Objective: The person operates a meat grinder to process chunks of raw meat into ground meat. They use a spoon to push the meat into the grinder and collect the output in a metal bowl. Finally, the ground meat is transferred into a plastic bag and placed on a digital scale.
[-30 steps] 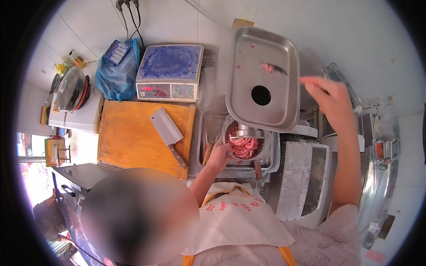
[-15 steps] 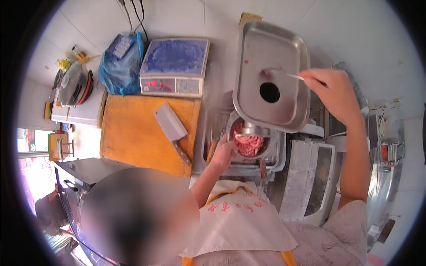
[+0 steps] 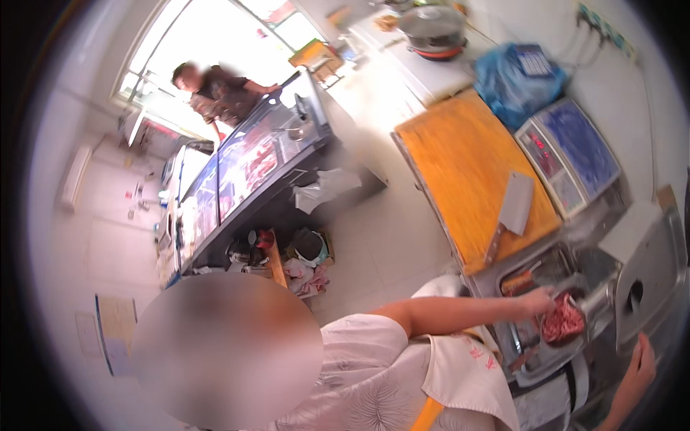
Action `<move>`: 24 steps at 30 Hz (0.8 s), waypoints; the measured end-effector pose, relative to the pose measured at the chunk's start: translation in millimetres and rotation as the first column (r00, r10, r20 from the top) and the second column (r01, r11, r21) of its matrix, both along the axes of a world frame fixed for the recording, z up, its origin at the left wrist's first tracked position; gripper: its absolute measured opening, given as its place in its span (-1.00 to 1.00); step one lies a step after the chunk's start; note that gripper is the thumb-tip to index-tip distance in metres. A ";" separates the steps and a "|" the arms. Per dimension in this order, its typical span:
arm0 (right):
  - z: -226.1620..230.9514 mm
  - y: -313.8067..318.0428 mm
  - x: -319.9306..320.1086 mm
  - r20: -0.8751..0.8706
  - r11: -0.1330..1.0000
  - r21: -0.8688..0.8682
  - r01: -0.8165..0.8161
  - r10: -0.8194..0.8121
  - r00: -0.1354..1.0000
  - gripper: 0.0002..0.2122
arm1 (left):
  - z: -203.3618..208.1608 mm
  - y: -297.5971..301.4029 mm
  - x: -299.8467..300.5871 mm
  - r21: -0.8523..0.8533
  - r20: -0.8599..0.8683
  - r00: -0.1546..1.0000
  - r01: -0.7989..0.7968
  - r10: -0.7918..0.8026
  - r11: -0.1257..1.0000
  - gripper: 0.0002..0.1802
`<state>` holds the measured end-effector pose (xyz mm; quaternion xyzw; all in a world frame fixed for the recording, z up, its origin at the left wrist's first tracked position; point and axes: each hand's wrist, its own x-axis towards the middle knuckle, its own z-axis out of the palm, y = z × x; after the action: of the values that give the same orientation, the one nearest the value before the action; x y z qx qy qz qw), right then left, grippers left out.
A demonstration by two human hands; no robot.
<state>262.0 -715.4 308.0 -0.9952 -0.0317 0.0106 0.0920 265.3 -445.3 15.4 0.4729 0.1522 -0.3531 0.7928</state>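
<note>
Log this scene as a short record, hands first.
Left hand: at the rim of the bowl; grip too blurred to tell
Right hand: near the lower edge of the metal tray; any held item unclear
Bowl contents: minced meat
Wooden board: cleaver lying on it
Beside board: scale with blue top; blue bag with calculator on it
Background: another person at a display counter
</note>
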 end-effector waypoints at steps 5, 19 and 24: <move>46.4 44.3 -10.8 -0.087 0.980 -0.133 -0.144 0.134 0.987 -0.64 | 3.8 2.3 -7.7 -0.139 -0.035 0.997 -0.067 0.062 0.988 -0.19; 50.9 61.8 -14.8 0.220 0.926 0.368 0.082 -0.172 0.960 -0.74 | -17.3 32.9 -6.9 0.054 0.336 0.939 0.064 -0.078 0.997 -0.75; 32.6 40.0 -15.1 0.276 0.942 0.336 -0.019 -0.079 0.958 -0.80 | 37.0 16.6 1.1 -0.252 -0.012 1.000 0.022 -0.026 0.968 -0.58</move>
<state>246.9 -675.4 340.6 -0.9564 -0.0309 -0.1401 0.2544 266.4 -428.8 52.4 0.3678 0.1064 -0.3828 0.8408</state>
